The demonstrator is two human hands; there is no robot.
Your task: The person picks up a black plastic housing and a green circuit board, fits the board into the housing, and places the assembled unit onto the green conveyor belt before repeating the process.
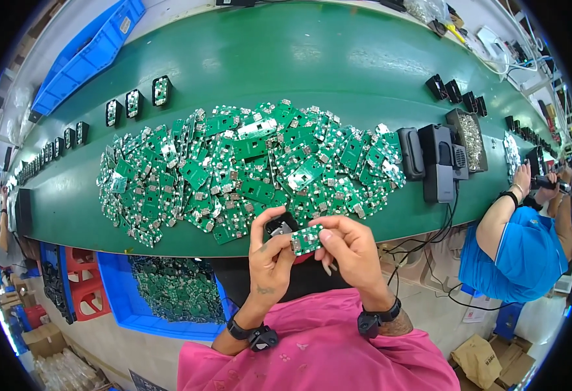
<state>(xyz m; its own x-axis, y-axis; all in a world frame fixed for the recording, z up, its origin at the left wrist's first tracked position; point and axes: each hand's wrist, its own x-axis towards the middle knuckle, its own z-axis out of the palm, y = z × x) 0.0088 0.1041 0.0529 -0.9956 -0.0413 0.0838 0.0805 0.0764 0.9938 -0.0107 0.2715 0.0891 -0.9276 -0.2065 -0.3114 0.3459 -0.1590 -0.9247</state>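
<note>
Green with silver parts, the board [306, 240] is pinched in the right hand [353, 251], beside the case [284, 221] gripped in the left hand [270, 264].

Left fingers [259, 226] and circuit board [307, 240] partly hide the black case [280, 221] — pink shirt [318, 348] cut off below.

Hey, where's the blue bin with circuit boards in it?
In the head view, the blue bin is at lower left, beyond the green table's near edge, between the red stool and your left hand.
</note>
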